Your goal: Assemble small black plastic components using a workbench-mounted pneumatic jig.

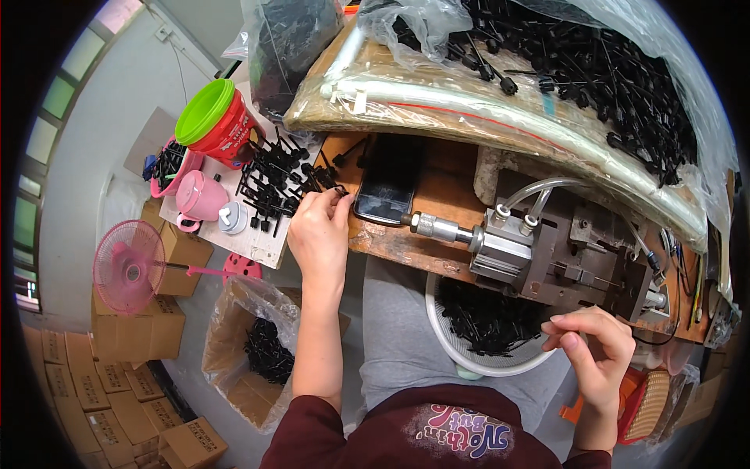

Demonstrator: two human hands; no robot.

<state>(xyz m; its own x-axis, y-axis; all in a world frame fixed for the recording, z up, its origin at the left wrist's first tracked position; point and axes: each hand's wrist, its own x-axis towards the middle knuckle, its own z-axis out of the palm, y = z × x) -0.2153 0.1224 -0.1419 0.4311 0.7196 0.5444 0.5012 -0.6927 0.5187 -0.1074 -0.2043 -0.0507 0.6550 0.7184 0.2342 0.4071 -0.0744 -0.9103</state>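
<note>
grips (319,234): 2 | phone (387,176): 1 | fan (129,267): 1 | mug (201,197): 1

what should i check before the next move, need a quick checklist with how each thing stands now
1. Left hand at the pile of black parts: ok, its fingertips are at the pile's right side.
2. Left grip firm on one part: cannot tell, something dark shows at the fingertips but is too small to judge.
3. Right hand free: ok, no part shows between thumb and fingers.
4. Phone clear of the metal fixture: not ok, the fixture's tip meets or overlaps its lower edge in this view.
5. Clear tubes seated: cannot tell, they reach the fittings but tightness doesn't show.
</note>
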